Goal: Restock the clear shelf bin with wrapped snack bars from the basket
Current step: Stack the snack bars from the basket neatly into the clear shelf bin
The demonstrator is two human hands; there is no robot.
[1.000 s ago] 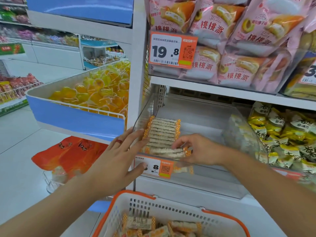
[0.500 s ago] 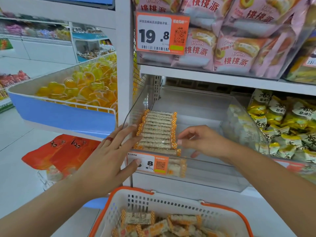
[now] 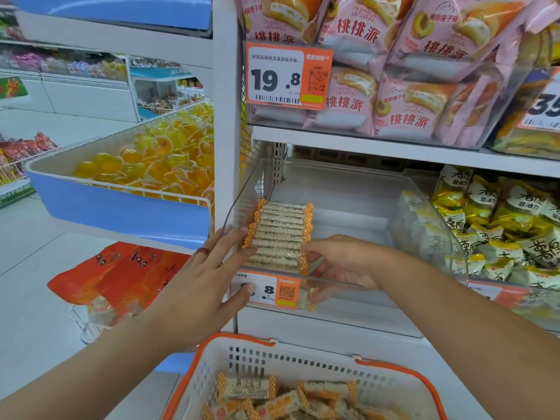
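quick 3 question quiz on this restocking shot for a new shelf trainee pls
1. True or false: the row of snack bars lies along the left side of the clear bin.
2. Which hand reaches inside the bin at the row's near right end? A) left hand B) right hand
3. Fill in: more bars wait in the white and orange ______ at the bottom.

Key:
1. True. The bin's right part is bare.
2. B. The left hand rests against the bin's outer left front corner, thumb on the price tag.
3. basket

Pink cake packs (image 3: 378, 95) sit above yellow snack packs (image 3: 497, 225); orange jelly cups (image 3: 157, 165) fill a blue-fronted bin (image 3: 121, 207).
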